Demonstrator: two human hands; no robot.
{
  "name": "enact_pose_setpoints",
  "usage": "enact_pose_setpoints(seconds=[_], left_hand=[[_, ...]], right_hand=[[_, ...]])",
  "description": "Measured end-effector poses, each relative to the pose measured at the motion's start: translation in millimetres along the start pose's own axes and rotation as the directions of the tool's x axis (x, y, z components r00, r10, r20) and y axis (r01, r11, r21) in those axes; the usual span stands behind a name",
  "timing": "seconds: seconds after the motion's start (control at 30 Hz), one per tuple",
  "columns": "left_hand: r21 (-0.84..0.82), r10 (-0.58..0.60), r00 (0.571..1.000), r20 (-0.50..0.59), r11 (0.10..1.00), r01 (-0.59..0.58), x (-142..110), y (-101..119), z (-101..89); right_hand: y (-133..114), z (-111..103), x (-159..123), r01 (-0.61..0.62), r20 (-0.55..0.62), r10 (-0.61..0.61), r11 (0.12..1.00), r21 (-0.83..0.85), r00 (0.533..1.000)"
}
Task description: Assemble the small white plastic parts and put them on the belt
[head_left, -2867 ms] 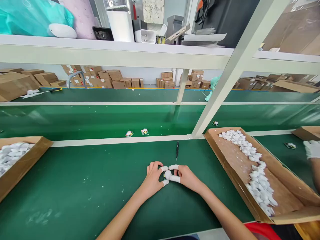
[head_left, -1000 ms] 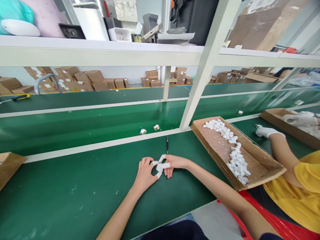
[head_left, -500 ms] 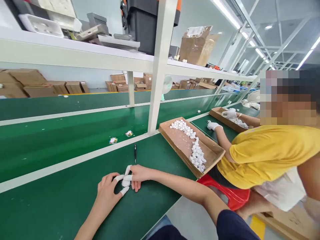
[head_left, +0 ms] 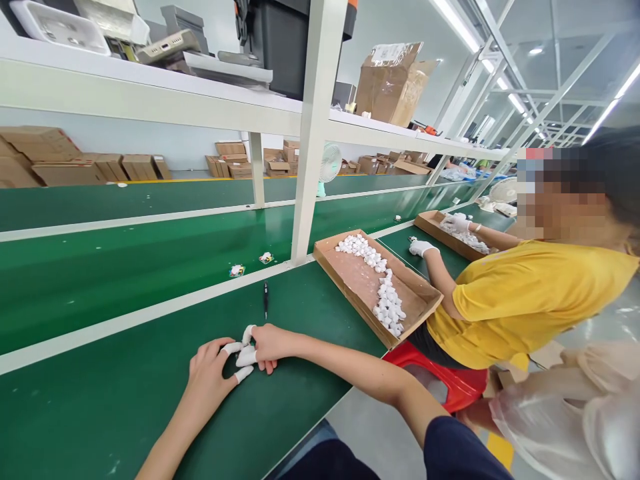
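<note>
My left hand (head_left: 207, 373) and my right hand (head_left: 267, 343) rest together on the green table (head_left: 125, 400), fingertips meeting. White finger cots cover thumbs and forefingers. Both pinch a small white piece (head_left: 244, 357) between them; it is mostly hidden by the cots. A black pen (head_left: 265, 301) lies on the table just beyond my right hand.
A cardboard tray (head_left: 425, 293) with several white pieces lies at my right. A co-worker in a yellow shirt (head_left: 520, 300) sits beside it, gloved hands at a second tray (head_left: 435, 220). Two small packets (head_left: 250, 264) lie on the conveyor belt. A white shelf post (head_left: 307, 153) stands behind.
My view has swung to the right, bringing the co-worker into sight. My hands have stayed together on the same white piece, with the fingers barely shifting.
</note>
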State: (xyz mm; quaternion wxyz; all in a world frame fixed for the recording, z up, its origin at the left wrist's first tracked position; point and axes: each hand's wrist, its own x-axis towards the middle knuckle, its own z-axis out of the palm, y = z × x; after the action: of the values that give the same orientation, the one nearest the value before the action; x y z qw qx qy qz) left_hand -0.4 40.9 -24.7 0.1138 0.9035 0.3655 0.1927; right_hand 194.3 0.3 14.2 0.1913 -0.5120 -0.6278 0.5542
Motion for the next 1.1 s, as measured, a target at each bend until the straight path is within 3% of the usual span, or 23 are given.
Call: enact_pose_setpoints(seconds=[0.1, 0.37, 0.57, 0.7, 0.87, 0.97, 1.1], left_hand=[[0.005, -0.001, 1.000, 0.000, 1.000, 0.001, 1, -3, 1.2], [0.007, -0.001, 1.000, 0.013, 1.000, 0.001, 3, -4, 2.9], [-0.064, -0.002, 0.999, 0.032, 0.998, 0.004, -11, 23, -13.3], [-0.174, -0.031, 0.999, 0.039, 0.984, 0.037, -18, 33, -20.5], [-0.190, -0.070, 0.996, 0.063, 0.978, 0.081, -27, 31, -21.0], [-0.184, -0.051, 0.995, 0.080, 0.981, 0.065, -34, 30, -16.9], [-0.160, 0.084, 0.984, 0.157, 0.985, -0.059, -39, 26, -6.6]], right_hand=[[-2, -1, -2, -0.009, 0.047, 0.009, 1.000, -0.005, 0.999], [-3, 1, 1, -0.012, -0.010, 0.012, 1.000, -0.021, 1.000], [2, 7, -6, -0.069, 0.009, 0.068, 0.980, 0.186, 0.998], [11, 1, -11, -0.122, 0.165, 0.069, 0.932, 0.341, 0.984], [23, 2, -18, -0.017, 0.157, -0.006, 0.989, 0.146, 0.988], [36, 13, -20, -0.036, 0.082, 0.041, 0.997, -0.069, 0.996], [63, 18, -15, -0.146, 0.049, 0.169, 0.940, -0.309, 0.984]])
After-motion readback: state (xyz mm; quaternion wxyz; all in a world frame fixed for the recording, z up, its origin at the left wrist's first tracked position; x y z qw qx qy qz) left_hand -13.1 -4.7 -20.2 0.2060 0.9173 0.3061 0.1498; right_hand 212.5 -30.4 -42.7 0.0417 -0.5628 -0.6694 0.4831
